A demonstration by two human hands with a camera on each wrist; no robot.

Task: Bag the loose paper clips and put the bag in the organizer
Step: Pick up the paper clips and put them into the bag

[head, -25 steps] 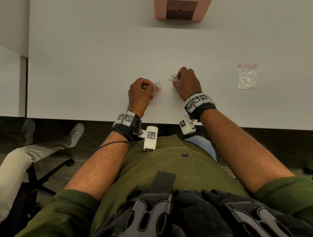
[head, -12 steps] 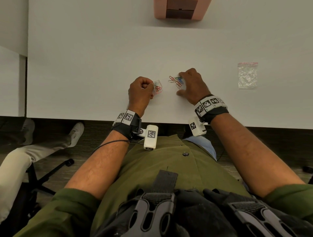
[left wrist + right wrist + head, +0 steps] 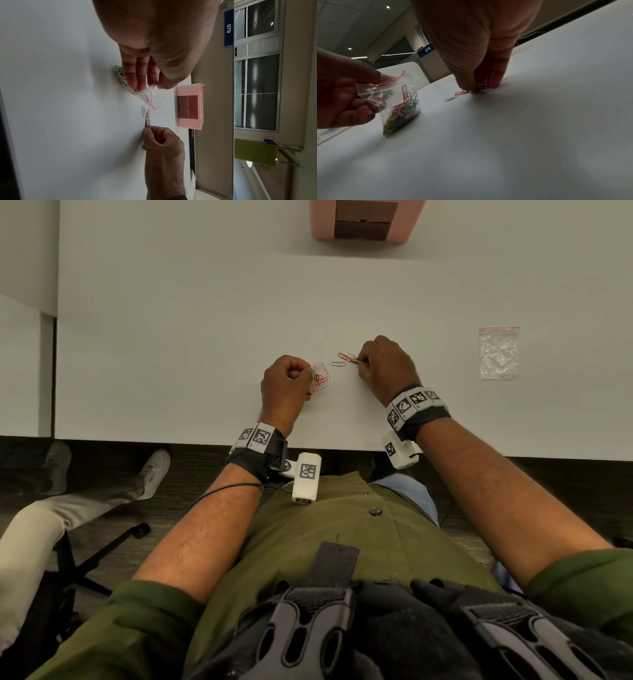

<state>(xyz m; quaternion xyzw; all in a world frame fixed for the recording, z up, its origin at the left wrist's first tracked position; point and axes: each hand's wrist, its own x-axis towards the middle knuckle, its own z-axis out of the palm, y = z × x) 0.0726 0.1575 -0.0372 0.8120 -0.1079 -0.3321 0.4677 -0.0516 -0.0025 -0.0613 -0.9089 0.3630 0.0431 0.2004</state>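
Step in hand: collecting the last loose paper clips (image 3: 346,359) from the white table (image 3: 191,337) to drop into the bag. Right hand (image 3: 387,368), centre of the head frame, has its fingers (image 3: 494,75) curled down on the table, pinching a clip or two at the right end of the small cluster; in the right wrist view a grey clip shows between thumb and fingertips. A red clip and a silver one lie just left of that hand, not yet picked. Left hand (image 3: 286,386) pinches the small zip bag (image 3: 399,102) by its red-striped mouth, thumb and curled fingers holding it open, bag bottom resting on the table near the clips.

Bag: clear plastic, crumpled, already loaded with a mixed heap of red, green, blue, yellow clips at the bottom.

Next move, as I judge it: lift the pinched clips, carry them left to the bag mouth, release inside; then repeat for the remaining clips, seal, and move the bag to the pink organizer (image 3: 363,220) at the top edge of the head frame, well apart from the hands.

A second clear zip bag (image 3: 498,354) lies flat at right, untouched
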